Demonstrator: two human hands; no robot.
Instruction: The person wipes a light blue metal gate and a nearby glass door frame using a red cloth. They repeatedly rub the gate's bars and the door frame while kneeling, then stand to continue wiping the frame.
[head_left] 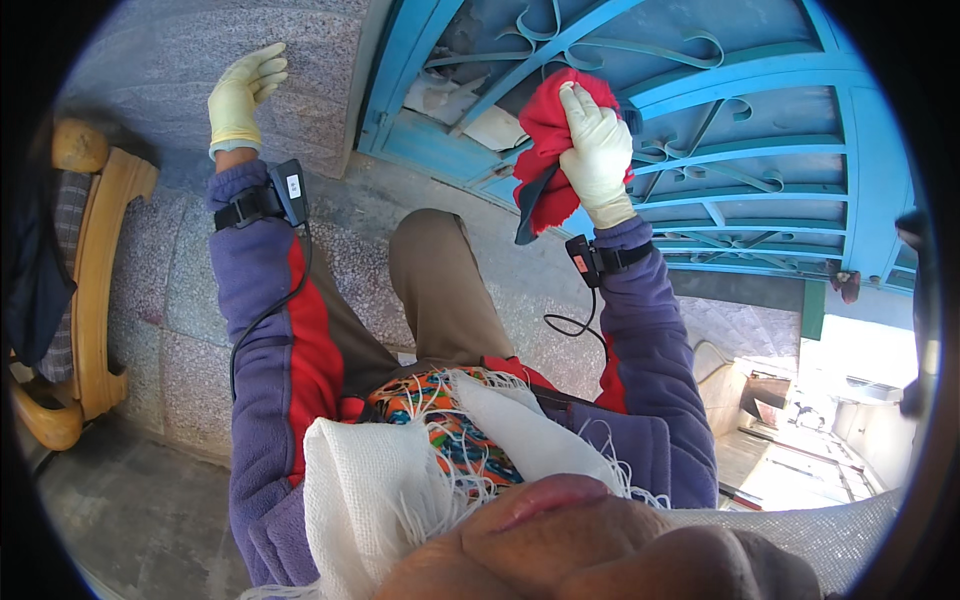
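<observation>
My right hand point(597, 160), in a pale rubber glove, grips a bunched red cloth point(548, 125) with a dark edge hanging below it. The cloth is up against the blue metal door point(850, 120), which has curled bars over its panes; whether it touches cannot be told. My left hand point(243, 97), gloved the same way, holds nothing. Its fingers are stretched out beside the grey speckled wall point(320, 60), and contact with the wall is unclear.
A wooden-framed seat point(100, 290) with checked upholstery stands at the left. Grey stone tiles point(190, 370) cover the area beneath me. Past the door at the lower right lies a bright outdoor passage point(800, 440). A cable runs along each of my sleeves.
</observation>
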